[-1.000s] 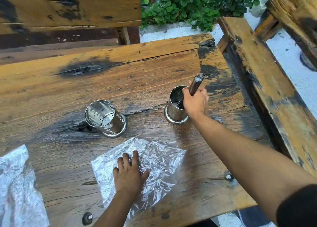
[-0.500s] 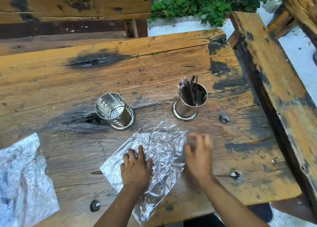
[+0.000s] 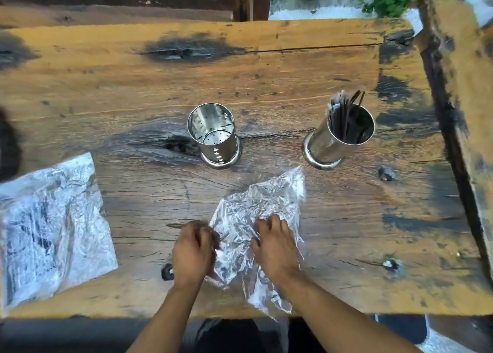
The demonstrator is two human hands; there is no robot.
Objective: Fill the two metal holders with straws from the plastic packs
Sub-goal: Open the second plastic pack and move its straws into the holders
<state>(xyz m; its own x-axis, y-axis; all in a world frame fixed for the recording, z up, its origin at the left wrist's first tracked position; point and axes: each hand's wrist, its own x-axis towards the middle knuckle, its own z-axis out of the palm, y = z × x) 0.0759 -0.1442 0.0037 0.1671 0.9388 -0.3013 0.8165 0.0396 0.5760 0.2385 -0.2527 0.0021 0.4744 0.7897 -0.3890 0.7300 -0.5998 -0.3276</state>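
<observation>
Currently, step: the emptied plastic pack (image 3: 256, 219) is being handled at the table's (image 3: 266, 86) near edge.
Key relation: the unopened pack (image 3: 50, 224), dark straws showing inside, is lying well to the left; the left hand (image 3: 193, 248) is judged nearer.
Left hand: fingers are being curled onto the emptied pack's left edge, pinching film.
Right hand (image 3: 274, 246): fingers are being bent over the crinkled film; a firm grip cannot be told.
Holders: the perforated holder (image 3: 213, 134) is standing empty; the right holder (image 3: 338, 139) is carrying black straws (image 3: 344, 112).
</observation>
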